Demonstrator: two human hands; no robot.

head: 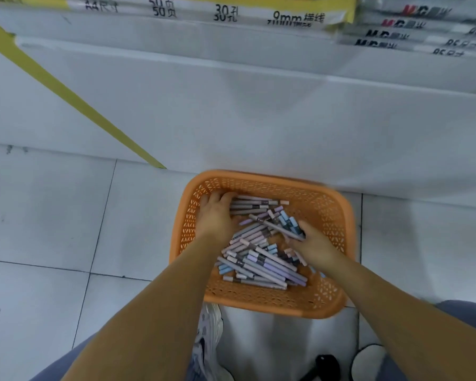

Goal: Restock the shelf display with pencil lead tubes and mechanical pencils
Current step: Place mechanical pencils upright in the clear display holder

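Reaching into basket [259, 176], left hand [217, 215] flat on pencils [261, 264], right hand [318, 244] fingers [305, 228] round one, tips hidden.

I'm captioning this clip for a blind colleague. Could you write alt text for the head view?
A person's hands reach into an orange basket of pastel mechanical pencils on a tiled floor: the left hand rests on the pile, the right hand grips one pencil. White shelving stands behind.
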